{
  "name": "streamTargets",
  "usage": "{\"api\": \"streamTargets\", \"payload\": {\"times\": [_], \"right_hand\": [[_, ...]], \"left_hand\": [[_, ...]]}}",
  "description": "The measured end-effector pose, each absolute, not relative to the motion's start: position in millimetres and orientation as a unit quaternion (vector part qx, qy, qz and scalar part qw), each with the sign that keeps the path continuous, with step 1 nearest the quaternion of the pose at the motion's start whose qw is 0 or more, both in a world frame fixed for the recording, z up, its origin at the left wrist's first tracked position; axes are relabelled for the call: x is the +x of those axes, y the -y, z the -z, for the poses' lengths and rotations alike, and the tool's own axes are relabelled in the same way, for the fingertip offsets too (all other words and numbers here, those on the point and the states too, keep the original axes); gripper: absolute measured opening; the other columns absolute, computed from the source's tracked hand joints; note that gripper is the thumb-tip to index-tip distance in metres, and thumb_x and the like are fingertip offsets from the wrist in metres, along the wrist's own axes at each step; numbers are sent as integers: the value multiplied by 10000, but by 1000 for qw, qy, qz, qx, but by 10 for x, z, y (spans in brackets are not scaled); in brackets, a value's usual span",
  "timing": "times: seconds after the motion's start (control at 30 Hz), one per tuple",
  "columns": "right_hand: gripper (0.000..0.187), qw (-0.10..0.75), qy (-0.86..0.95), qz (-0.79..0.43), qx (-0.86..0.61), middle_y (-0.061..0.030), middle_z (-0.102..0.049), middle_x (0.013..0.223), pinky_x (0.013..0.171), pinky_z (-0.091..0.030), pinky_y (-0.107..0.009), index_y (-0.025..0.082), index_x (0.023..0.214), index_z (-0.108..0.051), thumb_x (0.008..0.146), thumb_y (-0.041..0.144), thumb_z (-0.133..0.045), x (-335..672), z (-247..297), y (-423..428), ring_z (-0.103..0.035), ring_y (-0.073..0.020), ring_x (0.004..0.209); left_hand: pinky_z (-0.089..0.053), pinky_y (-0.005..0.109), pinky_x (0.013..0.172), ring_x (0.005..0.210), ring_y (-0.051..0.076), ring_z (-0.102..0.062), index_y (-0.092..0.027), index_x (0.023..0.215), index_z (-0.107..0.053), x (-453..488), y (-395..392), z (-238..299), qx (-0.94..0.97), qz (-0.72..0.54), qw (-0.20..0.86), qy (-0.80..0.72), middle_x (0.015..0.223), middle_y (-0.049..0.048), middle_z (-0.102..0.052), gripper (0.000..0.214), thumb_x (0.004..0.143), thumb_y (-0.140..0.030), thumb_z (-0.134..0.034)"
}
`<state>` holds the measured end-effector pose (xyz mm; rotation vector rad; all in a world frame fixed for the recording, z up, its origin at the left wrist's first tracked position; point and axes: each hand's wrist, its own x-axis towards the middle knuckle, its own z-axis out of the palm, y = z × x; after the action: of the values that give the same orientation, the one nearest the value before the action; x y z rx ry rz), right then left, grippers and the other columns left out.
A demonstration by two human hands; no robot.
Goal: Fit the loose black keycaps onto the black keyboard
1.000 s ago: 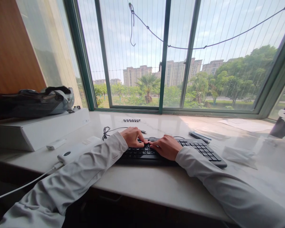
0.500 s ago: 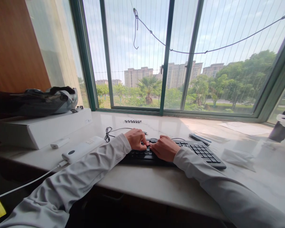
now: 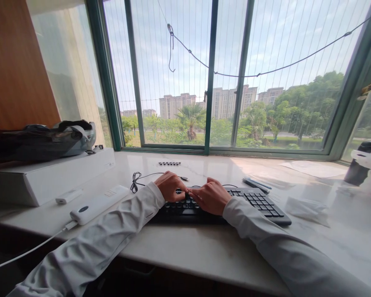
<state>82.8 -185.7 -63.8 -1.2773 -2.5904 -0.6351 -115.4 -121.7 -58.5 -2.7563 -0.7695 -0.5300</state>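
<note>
A black keyboard [image 3: 188, 218] lies along the front of the marble ledge, its number pad showing at the right. In its left half, some key places look bare of their caps. My left hand [image 3: 170, 186] is over that part, fingers curled in a pinch. Close against it, my right hand [image 3: 212, 196] has its fingers pressed together, the tips meeting the left fingertips just above the keys. What sits between the fingertips is too small to make out. Behind the hands stands a row of several small black keycaps [image 3: 169, 163].
A cable with a USB plug [image 3: 184, 178] lies behind the keyboard. At left are a white power bank [image 3: 99, 205], a small white device [image 3: 69, 196] and a white box [image 3: 49, 177]. Thin dark tools [image 3: 256, 185] and a clear plastic bag [image 3: 307, 209] lie at right.
The view has tilted up slightly and shifted right. My fingertips have risen a little off the keys, and the hands remain together over the keyboard's left half.
</note>
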Motion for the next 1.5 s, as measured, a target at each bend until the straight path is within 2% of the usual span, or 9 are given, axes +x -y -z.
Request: {"api": "streamTargets", "payload": {"times": [0.07,0.2,0.4,0.67,1.0,1.33,1.5], "right_hand": [[439,97,874,185,-439,-65,-702,769,730,-267,-314,255,1038,-650,947,415,-252,818,633,1867,-617,-160,708],[460,101,879,147,-442,-69,-697,862,778,-247,-327,233,936,-682,951,412,-258,793,606,1890,-609,-161,834],[408,126,876,137,-444,-49,-685,911,788,-257,-333,275,1018,-672,942,413,-295,814,635,1874,-607,-159,853],[369,142,876,127,-443,-44,-689,953,812,-296,-350,290,1055,-662,913,443,-357,859,680,1835,-618,-177,855],[404,167,868,110,-454,-44,-650,1028,811,-341,-359,304,1112,-628,926,463,-307,896,691,1839,-607,-166,872],[435,171,871,97,-451,-44,-682,949,808,-333,-351,289,1041,-667,928,472,-290,888,662,1866,-619,-168,845],[383,174,871,97,-448,-39,-683,936,802,-325,-341,294,1038,-665,918,451,-336,895,662,1870,-619,-161,832]], "left_hand": [[-461,261,726,817,177,-662,-291,915,-734,-1197,1146,589,-925,202,108,302,867,0,-724,257,731,-300,-555],[-451,297,798,865,199,-649,-288,880,-744,-1278,1009,567,-870,219,120,426,870,8,-723,258,759,-352,-525],[-447,334,802,902,244,-631,-293,870,-743,-1344,875,575,-812,176,139,539,919,27,-714,313,766,-462,-502],[-452,332,780,906,254,-628,-309,889,-732,-1343,796,631,-795,143,163,567,909,25,-711,353,783,-497,-452],[-447,322,808,924,236,-624,-335,914,-721,-1354,748,692,-780,129,142,595,938,16,-707,343,789,-485,-440],[-451,333,813,915,249,-632,-324,894,-726,-1392,719,741,-772,141,137,604,913,34,-711,361,786,-506,-433],[-452,324,778,876,242,-633,-301,878,-722,-1409,624,651,-769,125,147,610,898,50,-704,356,785,-482,-430]]}}
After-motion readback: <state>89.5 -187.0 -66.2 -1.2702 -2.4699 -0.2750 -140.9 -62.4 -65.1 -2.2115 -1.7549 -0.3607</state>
